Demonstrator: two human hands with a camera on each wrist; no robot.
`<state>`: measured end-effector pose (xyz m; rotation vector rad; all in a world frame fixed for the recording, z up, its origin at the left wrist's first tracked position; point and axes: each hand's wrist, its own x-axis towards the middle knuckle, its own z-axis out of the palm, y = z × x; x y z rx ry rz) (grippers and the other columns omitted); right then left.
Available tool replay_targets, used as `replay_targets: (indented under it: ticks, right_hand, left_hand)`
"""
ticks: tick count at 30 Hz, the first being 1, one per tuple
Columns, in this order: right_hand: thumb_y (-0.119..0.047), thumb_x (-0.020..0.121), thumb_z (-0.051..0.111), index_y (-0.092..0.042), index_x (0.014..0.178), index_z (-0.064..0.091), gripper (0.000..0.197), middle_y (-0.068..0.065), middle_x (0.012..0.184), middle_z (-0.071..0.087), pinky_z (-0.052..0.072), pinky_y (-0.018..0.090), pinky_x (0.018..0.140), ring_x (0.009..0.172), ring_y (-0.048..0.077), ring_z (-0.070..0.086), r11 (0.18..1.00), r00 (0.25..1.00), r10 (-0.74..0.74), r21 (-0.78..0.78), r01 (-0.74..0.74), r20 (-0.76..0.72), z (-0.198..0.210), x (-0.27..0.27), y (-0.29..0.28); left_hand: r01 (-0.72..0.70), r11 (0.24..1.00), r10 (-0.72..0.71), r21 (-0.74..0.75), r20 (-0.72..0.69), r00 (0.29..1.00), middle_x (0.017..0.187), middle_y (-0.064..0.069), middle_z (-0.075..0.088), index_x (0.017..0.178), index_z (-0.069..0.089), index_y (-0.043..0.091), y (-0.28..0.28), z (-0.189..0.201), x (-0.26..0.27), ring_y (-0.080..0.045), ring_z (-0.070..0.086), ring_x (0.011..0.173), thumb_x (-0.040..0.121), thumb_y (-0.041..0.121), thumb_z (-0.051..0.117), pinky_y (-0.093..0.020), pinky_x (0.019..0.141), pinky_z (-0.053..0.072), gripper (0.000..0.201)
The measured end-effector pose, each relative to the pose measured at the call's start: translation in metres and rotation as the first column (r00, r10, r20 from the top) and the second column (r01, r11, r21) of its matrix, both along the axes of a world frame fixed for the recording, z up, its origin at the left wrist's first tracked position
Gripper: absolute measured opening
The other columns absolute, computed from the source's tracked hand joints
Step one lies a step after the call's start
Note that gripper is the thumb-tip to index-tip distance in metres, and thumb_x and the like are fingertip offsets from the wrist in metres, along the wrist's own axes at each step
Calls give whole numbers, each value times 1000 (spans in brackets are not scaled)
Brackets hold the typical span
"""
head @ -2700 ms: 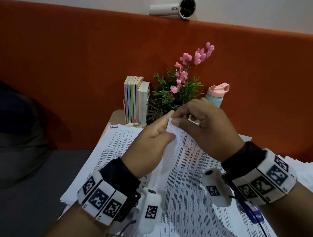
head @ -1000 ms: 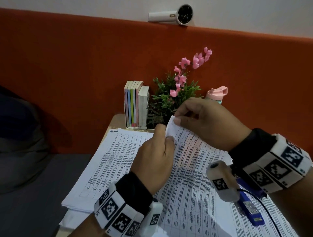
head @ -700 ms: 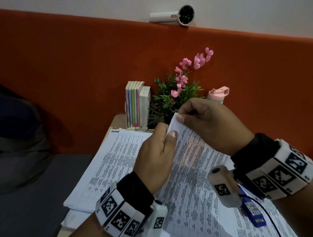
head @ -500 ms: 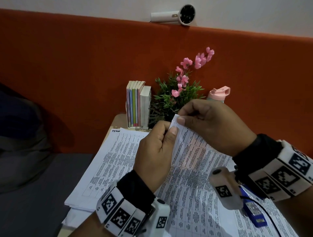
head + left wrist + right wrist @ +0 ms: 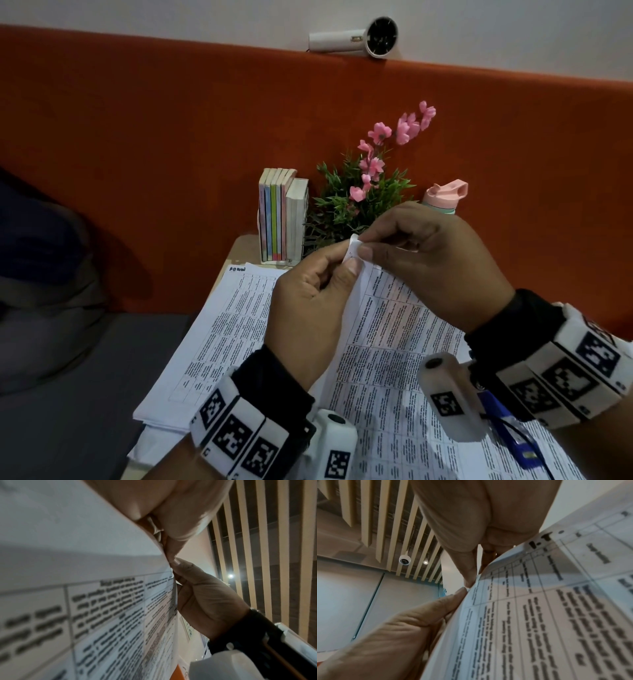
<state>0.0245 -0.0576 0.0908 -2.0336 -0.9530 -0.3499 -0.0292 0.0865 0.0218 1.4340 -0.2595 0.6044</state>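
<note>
A printed sheet with tables [image 5: 394,315] is lifted by its top left corner off a stack of similar papers [image 5: 219,329]. My left hand [image 5: 347,262] pinches that corner between thumb and forefinger. My right hand [image 5: 364,247] pinches the same corner just above, its thumb touching the left thumb. The corner's tip [image 5: 353,241] curls over between the fingers. In the left wrist view the sheet [image 5: 85,601] fills the left side, with the right hand [image 5: 202,599] behind its edge. In the right wrist view both thumb tips meet at the sheet's edge [image 5: 471,588].
A row of upright books [image 5: 282,216], a green plant with pink flowers [image 5: 363,202] and a bottle with a pink lid [image 5: 445,195] stand at the table's back. A blue object [image 5: 513,435] lies under my right wrist. An orange padded backrest [image 5: 171,137] rises behind the table.
My left hand has crept up the sheet's edge until its thumb meets the right thumb. The corner, flat before, is now curled over. Both hands have kept their pinch.
</note>
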Motion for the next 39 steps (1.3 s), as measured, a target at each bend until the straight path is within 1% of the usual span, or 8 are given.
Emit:
replay_targets:
  ticks: [8,12,19,24,29,33,36,39]
  right_hand:
    - [-20,85,75,-19,85,71,4,-5,85,67,53,26,68,78,13,64,1000,1000,12,15,-12,-24,2,0,0]
    - [-20,86,75,-20,85,71,3,-5,83,69,56,36,68,77,13,65,1000,999,9,8,-8,-36,2,-1,1]
    - [-13,87,74,-19,83,70,8,-7,74,67,45,16,57,66,6,62,1000,998,1,15,0,-59,2,-2,3]
    - [-6,88,72,-18,102,69,19,-4,81,66,50,20,63,69,5,61,994,990,62,102,-49,-125,-1,-1,6]
    - [-12,89,71,-17,102,75,15,-9,92,65,42,7,70,81,0,60,1000,997,-29,-1,29,77,-2,-4,8]
    - [-24,96,63,-21,122,69,27,-8,103,66,46,12,72,90,3,60,983,964,-86,-135,123,250,-4,0,6]
    - [-25,97,60,-20,114,72,20,-7,94,67,46,17,70,84,7,60,963,952,-55,-236,130,301,-4,1,7]
    - [-23,96,61,-20,102,72,12,-9,91,66,45,16,70,82,5,58,969,959,-58,-214,120,277,0,2,6]
  left_hand:
    - [-23,998,23,-62,-6,1000,100,4,77,105,74,15,2,0,2,-9,71,98,93,11,64,-18,82,53,17]
    - [-9,994,8,-110,-14,1000,104,7,77,114,72,11,1,2,1,-6,70,104,92,8,65,-17,87,53,23]
    - [-28,994,24,-107,-35,999,101,9,77,112,73,13,2,4,0,-3,70,101,93,8,64,-13,82,52,22]
    - [-43,994,39,-100,-47,998,101,4,77,113,73,8,3,6,0,-8,71,102,92,9,65,-17,85,54,22]
    - [-34,993,26,-110,-73,997,97,8,78,106,74,17,4,7,3,-5,71,99,91,9,66,-13,81,52,19]
    - [-65,997,62,-50,-64,996,97,11,77,104,74,21,6,8,4,-1,70,98,93,9,64,-11,80,51,19]
    - [-102,995,101,-17,-67,993,97,10,76,103,72,20,5,8,5,-1,69,97,96,10,60,-12,80,51,17]
    - [-130,974,151,186,-104,983,95,10,68,108,60,22,4,2,2,-3,64,89,101,25,52,-19,74,53,10]
